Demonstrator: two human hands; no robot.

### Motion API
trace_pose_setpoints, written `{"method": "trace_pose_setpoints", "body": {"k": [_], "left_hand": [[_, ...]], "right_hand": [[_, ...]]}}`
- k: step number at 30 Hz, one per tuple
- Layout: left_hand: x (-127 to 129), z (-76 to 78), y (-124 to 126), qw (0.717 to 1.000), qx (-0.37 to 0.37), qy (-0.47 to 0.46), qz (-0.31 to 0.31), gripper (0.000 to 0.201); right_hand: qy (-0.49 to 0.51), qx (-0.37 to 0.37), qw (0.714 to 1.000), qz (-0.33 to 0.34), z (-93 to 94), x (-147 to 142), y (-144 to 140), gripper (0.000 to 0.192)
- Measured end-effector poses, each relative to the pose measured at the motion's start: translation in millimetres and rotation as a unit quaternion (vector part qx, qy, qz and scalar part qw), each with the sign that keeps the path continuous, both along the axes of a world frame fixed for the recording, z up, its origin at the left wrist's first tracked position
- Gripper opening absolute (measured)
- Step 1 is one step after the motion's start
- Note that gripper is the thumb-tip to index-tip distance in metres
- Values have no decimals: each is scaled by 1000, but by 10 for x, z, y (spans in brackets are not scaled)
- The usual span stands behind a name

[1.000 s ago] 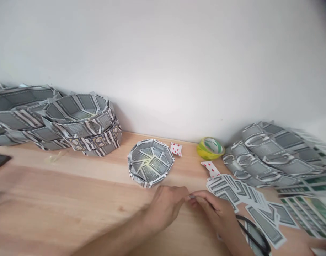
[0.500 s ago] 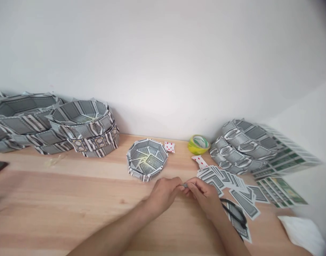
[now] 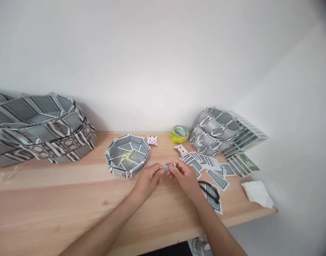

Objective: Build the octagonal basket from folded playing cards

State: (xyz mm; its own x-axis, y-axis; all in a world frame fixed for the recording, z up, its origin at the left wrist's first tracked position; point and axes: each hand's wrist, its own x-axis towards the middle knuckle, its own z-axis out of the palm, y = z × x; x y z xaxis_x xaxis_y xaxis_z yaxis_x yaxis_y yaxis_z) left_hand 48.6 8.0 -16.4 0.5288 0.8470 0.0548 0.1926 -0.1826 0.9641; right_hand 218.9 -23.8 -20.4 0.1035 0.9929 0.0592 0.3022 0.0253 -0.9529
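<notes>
Between my two hands is a small folded playing card (image 3: 169, 167), grey with a white edge. My left hand (image 3: 151, 177) pinches its left end, and my right hand (image 3: 184, 175) grips its right end with thumb and fingers. Just behind my left hand stands a shallow many-sided bowl (image 3: 128, 154) woven from folded cards, with yellow tape across its base. Loose playing cards (image 3: 205, 160), mostly back side up, lie fanned out beyond my right hand. Scissors with black handles (image 3: 210, 191) rest on a card beside my right wrist, partly hidden.
Taller card baskets (image 3: 53, 138) stand at the left, and another (image 3: 216, 131) at the back right by green card sheets (image 3: 242, 163). Near the wall are a yellow tape roll (image 3: 179, 134) and red-diamond folded cards (image 3: 152, 139). A white packet (image 3: 257, 193) lies by the table's right edge.
The view has swung right, so things appear farther left and the table's front edge shows. More of the folded card now shows between my fingers.
</notes>
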Motion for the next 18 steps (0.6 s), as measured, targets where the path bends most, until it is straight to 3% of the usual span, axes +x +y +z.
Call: {"method": "trace_pose_setpoints", "body": {"k": [8,14,18], "left_hand": [[13,-54,41,993,-71,-93,20,18],[13,4,18,984,-113,-137,18,32],[-7,19,29,967,-183,-175,-29,36]], "right_hand": [[17,39,998,-34,-62,78,35,26],[36,20,999,13,-24,79,17,26],[9,23,998,62,65,108,-43,26]]}}
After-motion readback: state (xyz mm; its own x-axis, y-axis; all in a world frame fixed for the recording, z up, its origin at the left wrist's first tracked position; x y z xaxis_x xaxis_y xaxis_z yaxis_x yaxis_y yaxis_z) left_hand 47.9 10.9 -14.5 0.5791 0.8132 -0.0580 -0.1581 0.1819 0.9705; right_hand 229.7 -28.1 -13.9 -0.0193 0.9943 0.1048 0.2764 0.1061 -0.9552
